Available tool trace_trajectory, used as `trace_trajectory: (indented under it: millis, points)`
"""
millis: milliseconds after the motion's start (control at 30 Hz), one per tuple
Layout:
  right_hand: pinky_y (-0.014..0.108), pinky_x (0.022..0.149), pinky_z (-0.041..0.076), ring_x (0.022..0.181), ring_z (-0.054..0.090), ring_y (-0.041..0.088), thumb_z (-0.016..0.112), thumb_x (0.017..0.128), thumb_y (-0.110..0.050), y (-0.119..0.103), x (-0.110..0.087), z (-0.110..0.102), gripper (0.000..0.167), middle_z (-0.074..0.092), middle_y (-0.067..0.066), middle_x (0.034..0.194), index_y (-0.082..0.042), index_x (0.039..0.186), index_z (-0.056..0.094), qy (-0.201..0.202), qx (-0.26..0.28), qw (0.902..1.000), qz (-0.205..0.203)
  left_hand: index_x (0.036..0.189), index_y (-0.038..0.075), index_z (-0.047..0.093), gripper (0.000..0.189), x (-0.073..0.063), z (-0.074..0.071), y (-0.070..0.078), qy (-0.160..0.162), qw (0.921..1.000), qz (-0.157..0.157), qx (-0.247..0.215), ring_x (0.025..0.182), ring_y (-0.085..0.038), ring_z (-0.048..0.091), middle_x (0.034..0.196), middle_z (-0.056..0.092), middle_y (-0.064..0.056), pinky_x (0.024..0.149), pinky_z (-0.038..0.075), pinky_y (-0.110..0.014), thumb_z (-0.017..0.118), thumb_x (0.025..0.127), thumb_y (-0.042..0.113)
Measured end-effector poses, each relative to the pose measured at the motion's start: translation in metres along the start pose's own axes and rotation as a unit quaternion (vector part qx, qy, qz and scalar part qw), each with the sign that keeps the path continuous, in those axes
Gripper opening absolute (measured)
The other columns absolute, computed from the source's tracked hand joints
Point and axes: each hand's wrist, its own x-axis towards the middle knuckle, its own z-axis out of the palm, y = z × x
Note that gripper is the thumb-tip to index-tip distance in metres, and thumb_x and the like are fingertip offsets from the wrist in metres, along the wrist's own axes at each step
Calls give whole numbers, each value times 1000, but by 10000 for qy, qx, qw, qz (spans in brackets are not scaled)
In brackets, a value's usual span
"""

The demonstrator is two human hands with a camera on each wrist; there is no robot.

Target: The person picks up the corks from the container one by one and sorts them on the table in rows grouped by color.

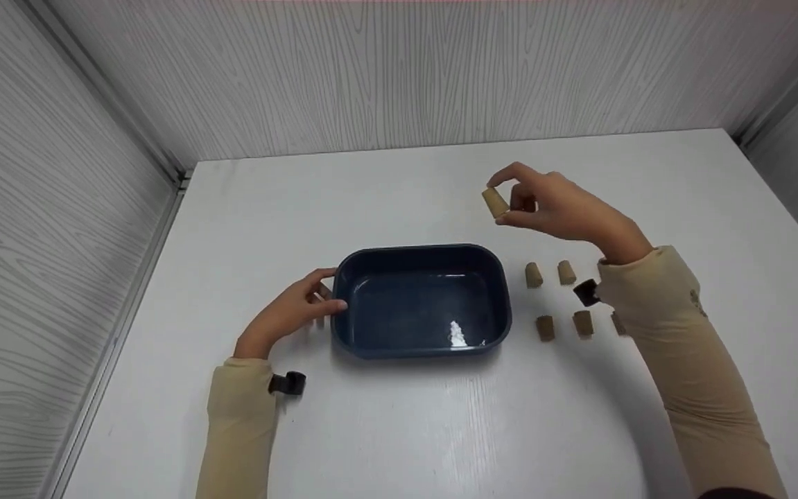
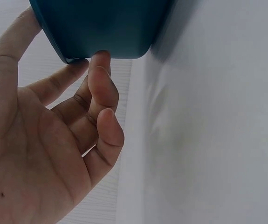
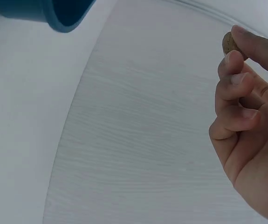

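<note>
A dark blue rectangular dish (image 1: 419,305) stands on the white table. At its left end my left hand (image 1: 299,305) pinches the rim, thumb over the edge and fingers against the outer wall; the left wrist view shows the fingertips at the dish's side (image 2: 101,32). Beyond the dish's far right corner, my right hand (image 1: 554,204) holds a tapered cork stopper (image 1: 495,202) between thumb and index finger, raised above the table. In the right wrist view the cork's round end (image 3: 229,43) shows at the fingertips, the other fingers curled below.
Right of the dish, several more corks lie in two rows, among them a near cork (image 1: 545,328) and a far cork (image 1: 534,275). The right sleeve (image 1: 655,298) partly covers the rows. Wood-grained panels (image 1: 399,76) enclose the table at the back and sides.
</note>
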Motion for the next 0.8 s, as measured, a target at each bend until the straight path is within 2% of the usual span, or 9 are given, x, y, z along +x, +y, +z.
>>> trace_trajectory:
  millis: [267,567,800]
  points:
    - [22,57,41,61,48,7,63,94,-14,29,-41,-16,42,62,0,72,-11,132,44,447,207,9982,354,147,22,39,70,3,0,-5,-4,10000,-18,53,82,-21,56,109,58,-10,69,43,-31,67,88,47]
    - [23,57,38,59,45,6,63,94,-15,51,-84,-25,45,60,-6,71,-14,134,44,713,262,9936,837,147,21,39,69,0,-5,-8,84,9999,-41,129,83,-23,57,109,59,-11,69,42,-31,67,89,44]
    - [26,52,35,56,42,8,63,94,-15,77,-125,-24,45,53,-6,68,-12,134,43,996,441,9800,1663,146,22,40,68,-2,-6,-8,44,10000,15,50,82,-23,57,109,59,-11,69,42,-31,67,88,45]
